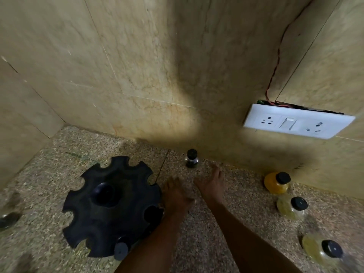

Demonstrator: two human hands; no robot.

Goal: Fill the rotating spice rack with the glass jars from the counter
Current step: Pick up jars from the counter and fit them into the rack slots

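Black rotating spice rack [112,207] stands on the speckled worktop [226,233], left of centre, seen from above; one grey-capped jar [120,250] sits in a slot at its near rim. Left hand [176,196] lies just beside the rack's right edge, fingers extended and holding nothing. Right hand [211,186] reaches toward the far wall, fingers straight, empty, near but apart from a small dark jar [191,158] standing upright by the wall. On the right, three jars in a row: an orange-filled jar [276,183] farthest, a pale yellow jar [291,207] in the middle, another yellowish jar [321,250] nearest. A blurred dark-lidded jar [8,219] sits at the left edge. A white socket plate [297,124] is mounted on the tiled wall
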